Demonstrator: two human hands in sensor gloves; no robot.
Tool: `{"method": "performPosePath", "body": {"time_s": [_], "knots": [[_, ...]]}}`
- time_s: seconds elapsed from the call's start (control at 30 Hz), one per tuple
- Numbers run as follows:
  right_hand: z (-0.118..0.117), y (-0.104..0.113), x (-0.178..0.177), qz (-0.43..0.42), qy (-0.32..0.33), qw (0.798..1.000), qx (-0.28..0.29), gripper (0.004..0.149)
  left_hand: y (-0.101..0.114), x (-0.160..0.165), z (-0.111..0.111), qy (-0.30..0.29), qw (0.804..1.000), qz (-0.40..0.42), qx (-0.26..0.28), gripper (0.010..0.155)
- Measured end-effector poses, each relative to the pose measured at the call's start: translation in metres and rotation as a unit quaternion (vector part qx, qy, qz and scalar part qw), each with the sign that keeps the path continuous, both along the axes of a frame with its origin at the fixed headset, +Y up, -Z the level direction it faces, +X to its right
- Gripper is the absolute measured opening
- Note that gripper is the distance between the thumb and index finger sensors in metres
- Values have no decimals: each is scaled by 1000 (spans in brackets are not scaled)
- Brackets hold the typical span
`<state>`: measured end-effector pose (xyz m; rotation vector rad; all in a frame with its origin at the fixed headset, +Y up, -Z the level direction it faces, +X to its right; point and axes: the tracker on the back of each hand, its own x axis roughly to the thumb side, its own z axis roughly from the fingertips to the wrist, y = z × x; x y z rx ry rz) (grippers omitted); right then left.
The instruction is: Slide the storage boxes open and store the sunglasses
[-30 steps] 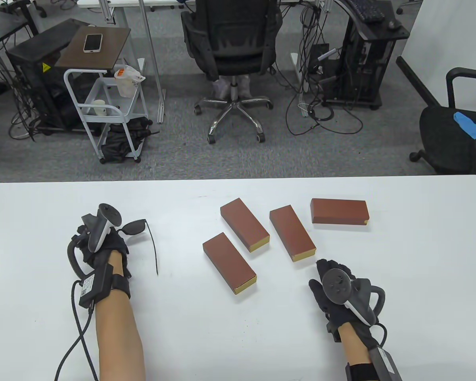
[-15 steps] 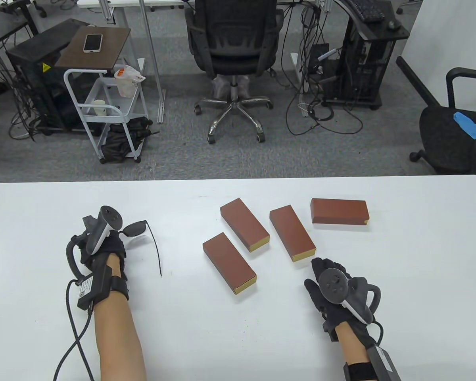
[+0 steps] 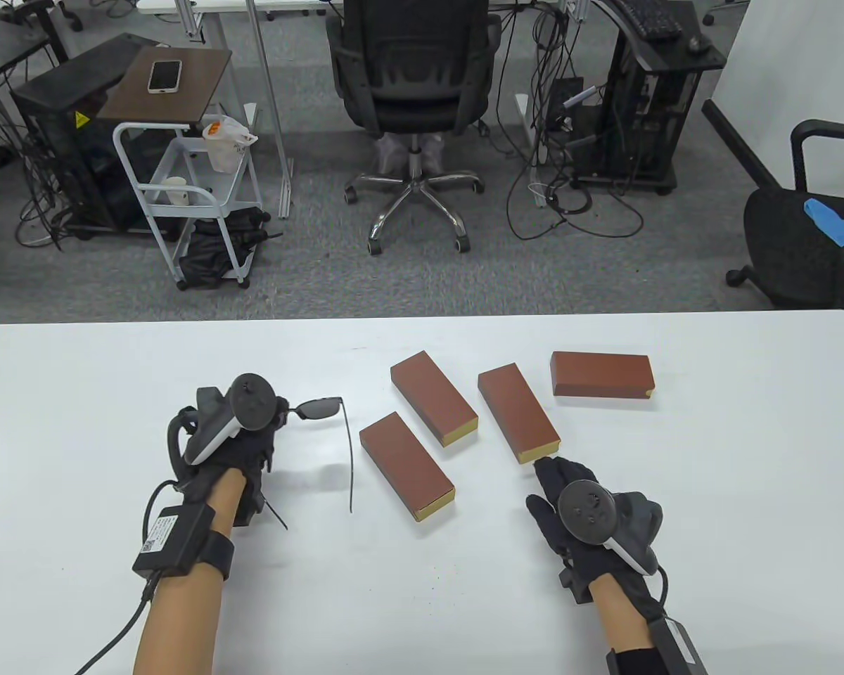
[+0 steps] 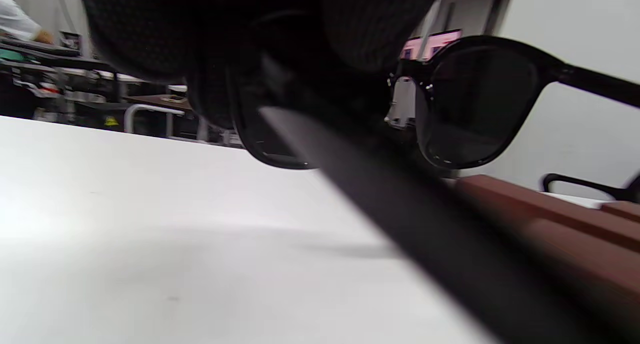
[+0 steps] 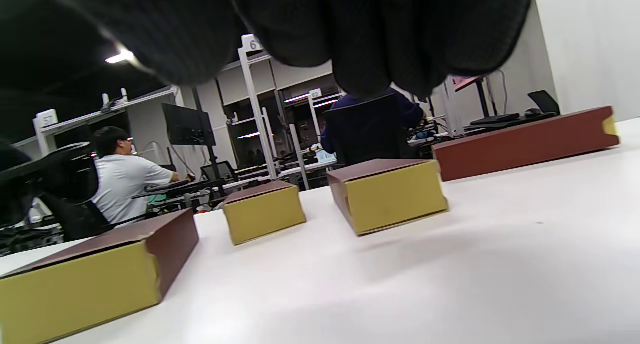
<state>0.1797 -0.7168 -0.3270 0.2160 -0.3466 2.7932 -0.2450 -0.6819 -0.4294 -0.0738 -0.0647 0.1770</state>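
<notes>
Table view bright, even overhead light, soft shadows. Wrist views: near glove dark, blurred; background sharper.

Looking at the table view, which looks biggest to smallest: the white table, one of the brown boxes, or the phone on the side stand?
1. White table, by far.
2. Brown box.
3. Phone, smallest as it looks here, though it sits farther from the camera, so its true size against the box is unsure.

Black knit-cloth gloves cover the left hand point(image 3: 243, 453) and right hand point(image 3: 570, 506). The left holds glossy black plastic sunglasses point(image 3: 321, 408). Ahead of the right hand lie matt brown cardboard boxes point(image 3: 518, 413) on a smooth white table point(image 3: 422, 598).
</notes>
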Motion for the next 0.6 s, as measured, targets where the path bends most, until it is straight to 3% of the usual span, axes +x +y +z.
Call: {"method": "performPosePath", "body": {"time_s": [0.07, 0.33, 0.6], "knots": [[1, 1, -5, 2, 17, 1000, 4, 58, 0, 23, 9, -35, 999, 26, -21, 44], [2, 6, -16, -61, 55, 997, 3, 56, 6, 107, 49, -178, 982, 55, 3, 44], [4, 7, -22, -139, 86, 986, -14, 58, 17, 150, 72, -238, 968, 75, 6, 44]]}}
